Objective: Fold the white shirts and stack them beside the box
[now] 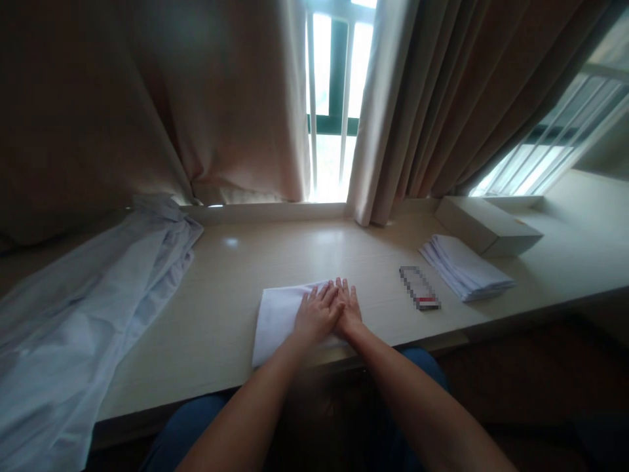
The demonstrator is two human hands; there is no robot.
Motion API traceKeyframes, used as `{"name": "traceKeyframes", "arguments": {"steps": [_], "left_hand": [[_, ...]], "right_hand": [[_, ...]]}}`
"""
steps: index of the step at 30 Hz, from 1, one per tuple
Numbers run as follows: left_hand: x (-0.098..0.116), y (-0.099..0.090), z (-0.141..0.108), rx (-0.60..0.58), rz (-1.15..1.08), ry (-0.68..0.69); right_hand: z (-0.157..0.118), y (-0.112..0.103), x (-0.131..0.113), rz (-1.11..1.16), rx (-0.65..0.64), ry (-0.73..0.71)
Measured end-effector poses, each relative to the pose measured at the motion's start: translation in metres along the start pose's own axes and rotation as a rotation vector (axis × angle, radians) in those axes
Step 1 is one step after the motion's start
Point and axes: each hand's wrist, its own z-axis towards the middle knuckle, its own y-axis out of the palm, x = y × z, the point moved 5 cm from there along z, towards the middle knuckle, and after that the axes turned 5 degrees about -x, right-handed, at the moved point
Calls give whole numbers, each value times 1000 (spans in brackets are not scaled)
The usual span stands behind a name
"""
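Note:
A folded white cloth [278,321] lies flat near the front edge of the desk. My left hand [318,311] rests palm down on its right part, fingers stretched out and partly overlapping the other hand. Beside it, my right hand [348,307] lies flat at the cloth's right end, fingers extended. Neither hand grips anything. Both hands cover the right part of the cloth, so its folds there are hidden.
Loose white fabric [98,295] spreads over the desk's left side and hangs past the front edge. To the right lie a pixelated phone-like object [420,287] and a stack of folded white cloth [466,265]. A pale box [486,223] stands behind. Curtains [236,98] hang along the back.

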Motion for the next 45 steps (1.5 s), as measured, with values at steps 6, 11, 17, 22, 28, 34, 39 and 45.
{"name": "traceKeyframes", "arguments": {"steps": [6, 11, 17, 22, 28, 34, 39, 45], "left_hand": [[-46, 0, -11, 49, 95, -208], [-91, -3, -27, 65, 105, -414], [-122, -6, -46, 93, 58, -423], [-117, -6, -48, 129, 86, -427], [-114, -8, -48, 144, 111, -441], [-109, -12, -48, 125, 126, -441], [-111, -13, -48, 79, 128, -392], [-114, -9, -50, 51, 122, -392]], "right_hand": [[2, -5, 1, 90, 38, 104], [1, -8, -2, 106, 34, 124], [-2, -10, -3, 129, 21, 137], [-1, -9, -5, 119, 7, 141], [-1, -10, -6, 85, 6, 138], [-1, -19, -39, -3, 99, -124], [12, -11, -86, 105, -37, -272], [19, -12, -83, 106, -63, -354]]}}
